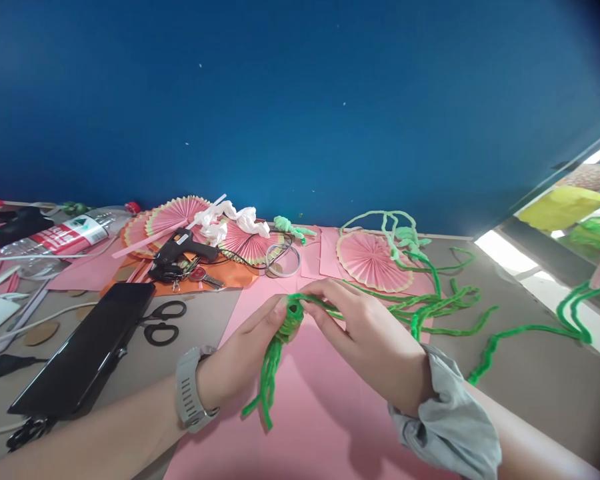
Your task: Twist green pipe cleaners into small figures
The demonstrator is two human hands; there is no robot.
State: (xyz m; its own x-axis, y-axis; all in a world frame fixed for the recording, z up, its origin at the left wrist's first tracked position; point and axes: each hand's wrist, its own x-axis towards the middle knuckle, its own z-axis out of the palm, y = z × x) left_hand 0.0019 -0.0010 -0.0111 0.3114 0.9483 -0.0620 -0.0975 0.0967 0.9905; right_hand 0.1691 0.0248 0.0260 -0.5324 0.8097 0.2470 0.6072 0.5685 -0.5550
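My left hand [255,333] is closed around a small coiled bundle of green fuzzy yarn [292,324], with a dark hole showing at its top. Several loose strand ends [269,383] hang below that bundle over the pink paper [300,427]. At the bundle's upper right, my right hand [367,333] pinches a green strand between thumb and fingers. That strand seems to run behind the right hand towards more green yarn [430,308] lying on the table. Both hands are just above the paper, close together.
Left lie a black phone-like device [87,350], black-handled scissors [164,323], a glue gun [177,253] and a plastic bottle [70,237]. Pleated pink paper fans [373,261], crumpled white tissue [235,219] and a tape ring [283,260] sit along the blue wall [300,107].
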